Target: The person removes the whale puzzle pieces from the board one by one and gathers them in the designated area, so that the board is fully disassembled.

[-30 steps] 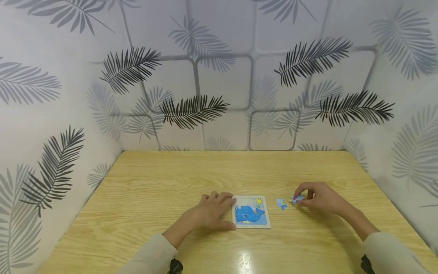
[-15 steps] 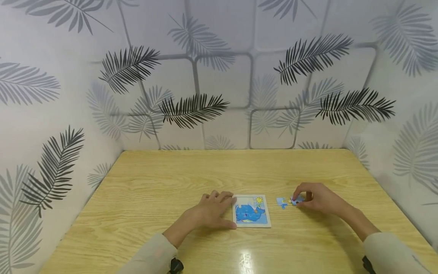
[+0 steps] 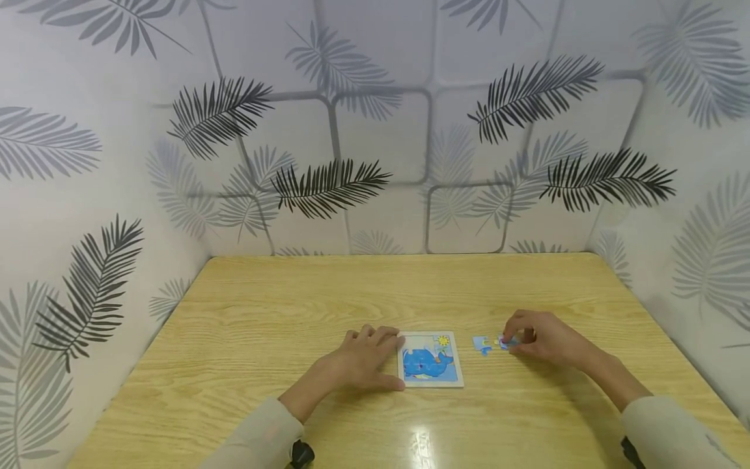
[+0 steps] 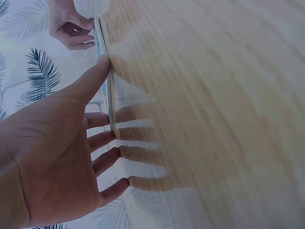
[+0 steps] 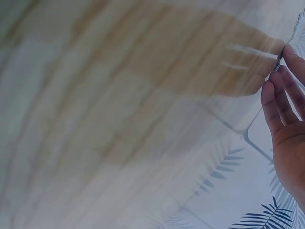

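A square jigsaw puzzle board (image 3: 430, 385) with a pale border lies on the table, showing a blue whale and a yellow sun; its upper left part looks pale and unfilled. My left hand (image 3: 364, 365) rests at the board's left side, thumb and fingers spread, touching its edge. In the left wrist view this hand (image 4: 62, 152) has its fingertips on the tabletop along the board. Right of the board, my right hand (image 3: 545, 335) pinches a small blue puzzle piece (image 3: 505, 342) between thumb and fingers, partly hidden. Another blue puzzle piece (image 3: 481, 343) lies just left of it.
The wood-grain table (image 3: 281, 293) reaches back to a pale wall (image 3: 387, 215) with leaf patterns. Similar walls stand at both sides. A light reflection shows near the table's front.
The pinched puzzle piece has turned or tilted slightly in my right fingers, staying about in place. My left hand remains at the board, and the head view has shifted a little.
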{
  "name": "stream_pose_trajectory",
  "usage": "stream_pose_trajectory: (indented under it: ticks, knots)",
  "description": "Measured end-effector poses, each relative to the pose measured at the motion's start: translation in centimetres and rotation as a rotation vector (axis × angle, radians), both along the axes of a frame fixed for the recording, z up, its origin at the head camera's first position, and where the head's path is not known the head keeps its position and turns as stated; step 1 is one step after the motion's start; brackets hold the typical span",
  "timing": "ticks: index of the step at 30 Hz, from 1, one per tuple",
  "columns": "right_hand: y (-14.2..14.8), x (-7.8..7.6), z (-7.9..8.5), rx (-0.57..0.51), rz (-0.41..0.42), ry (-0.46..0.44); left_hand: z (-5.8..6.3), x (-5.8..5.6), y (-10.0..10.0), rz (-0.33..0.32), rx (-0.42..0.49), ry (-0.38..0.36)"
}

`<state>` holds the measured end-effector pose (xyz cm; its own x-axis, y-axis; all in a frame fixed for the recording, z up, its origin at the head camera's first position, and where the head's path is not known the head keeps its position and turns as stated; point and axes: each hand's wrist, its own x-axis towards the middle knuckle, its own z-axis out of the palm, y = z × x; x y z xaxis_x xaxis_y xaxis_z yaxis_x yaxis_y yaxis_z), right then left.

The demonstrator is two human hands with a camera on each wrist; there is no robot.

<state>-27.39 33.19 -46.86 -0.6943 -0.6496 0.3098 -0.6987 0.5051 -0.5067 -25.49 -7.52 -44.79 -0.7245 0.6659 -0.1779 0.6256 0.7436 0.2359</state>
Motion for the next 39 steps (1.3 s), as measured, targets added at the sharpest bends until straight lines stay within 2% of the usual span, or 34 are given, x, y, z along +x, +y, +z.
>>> stream_pose_trajectory:
  ticks: [7,12,17,24,34,39]
  knots:
    - [-0.3,-0.2,0.4,0.037,-0.021,-0.012,-0.1,0.0,-0.1,0.010,0.005,-0.001]
    - [-1.1,-0.3,1.0,0.049,-0.070,-0.024,-0.3,-0.1,-0.2,0.012,0.006,0.001]
    - [-2.3,-0.6,1.5,0.056,-0.111,-0.087,-0.5,-0.3,-0.2,0.014,-0.006,0.010]
    - [-4.3,-1.1,1.8,0.052,-0.066,-0.194,-0.7,-0.5,-0.3,0.003,0.003,0.006]
    - [-6.8,-1.5,1.6,0.011,0.019,-0.306,-0.1,-0.1,0.0,0.018,-0.011,0.004]
    - [-8.3,-1.8,1.3,0.022,0.014,-0.371,-0.6,-0.4,0.0,0.019,-0.012,0.006]
